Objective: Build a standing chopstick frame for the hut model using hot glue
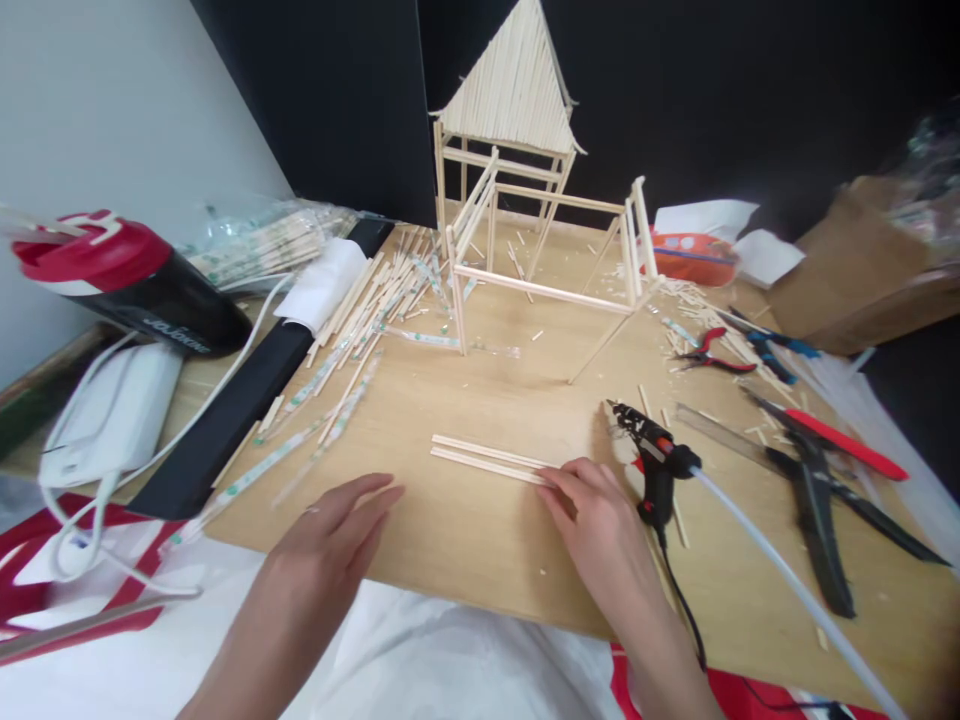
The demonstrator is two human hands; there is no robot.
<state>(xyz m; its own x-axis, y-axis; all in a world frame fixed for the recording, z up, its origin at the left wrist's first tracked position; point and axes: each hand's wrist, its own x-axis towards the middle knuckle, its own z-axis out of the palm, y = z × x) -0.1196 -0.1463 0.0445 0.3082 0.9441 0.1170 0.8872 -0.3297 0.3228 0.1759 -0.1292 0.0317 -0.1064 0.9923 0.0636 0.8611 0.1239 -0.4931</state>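
Note:
Two thin wooden sticks (487, 461) lie side by side on the wooden table (465, 540), with a narrow gap between them at the left. My right hand (589, 510) pinches their right ends between thumb and fingers. To the left, my left hand (337, 530) hovers near the table's front edge, fingers stretched out and holding nothing. A black glue gun (654, 460) with a white glue stick (780, 570) in its back rests just right of my right hand. Behind the sticks stands an open frame (544, 290) built from similar sticks.
A peaked stick roof (517, 85) on posts rises at the back. Loose sticks (382, 290) and plastic wrappers lie left, beside a black-and-red bottle (150, 280) and white power strip (112, 410). Red-handled pliers (712, 352), large cutters (814, 490) and a cardboard box (847, 260) occupy the right.

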